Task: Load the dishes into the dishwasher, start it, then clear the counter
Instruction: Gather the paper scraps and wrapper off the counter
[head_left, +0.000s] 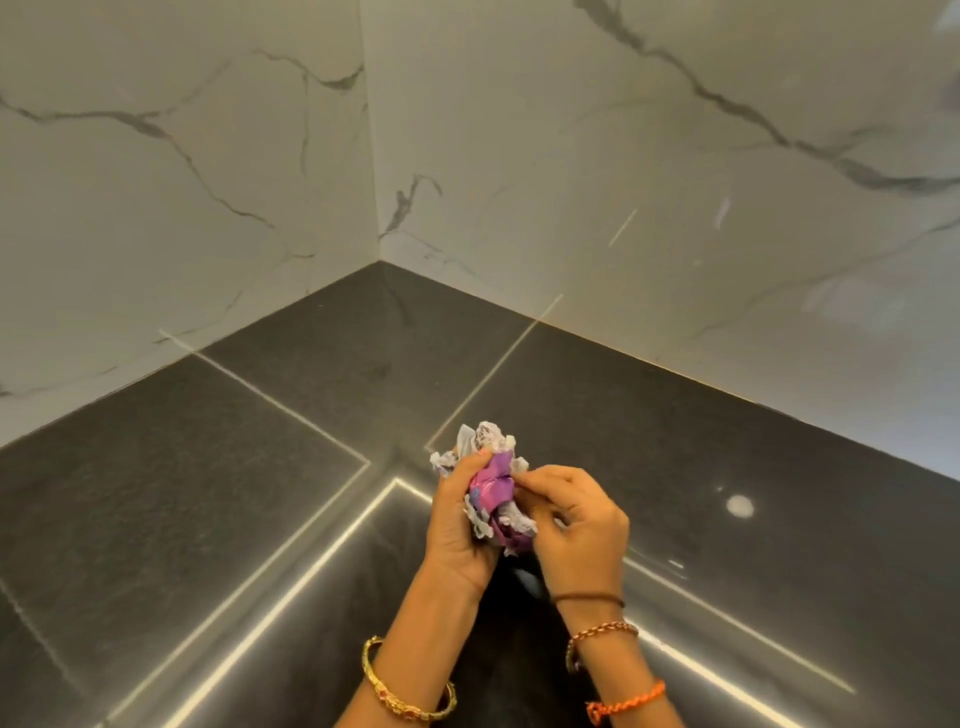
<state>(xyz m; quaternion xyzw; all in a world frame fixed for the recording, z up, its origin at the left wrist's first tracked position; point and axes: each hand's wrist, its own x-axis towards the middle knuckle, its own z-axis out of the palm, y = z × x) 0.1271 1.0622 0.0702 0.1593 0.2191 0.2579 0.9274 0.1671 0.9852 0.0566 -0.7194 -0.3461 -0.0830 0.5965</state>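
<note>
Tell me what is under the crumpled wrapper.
The left hand cups the crumpled wrapper from below; the right hand pinches its side. Beneath lies dark counter. The wrapper's contents are hidden.

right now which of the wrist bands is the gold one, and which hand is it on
The gold bangle is on the left hand's wrist, alone there. The right hand's wrist carries the other three: a dark band, a beaded bracelet and an orange cord.

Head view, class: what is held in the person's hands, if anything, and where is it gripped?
A crumpled purple-and-white wrapper. The left hand cups its left side and underside; the right hand pinches its right edge.
</note>
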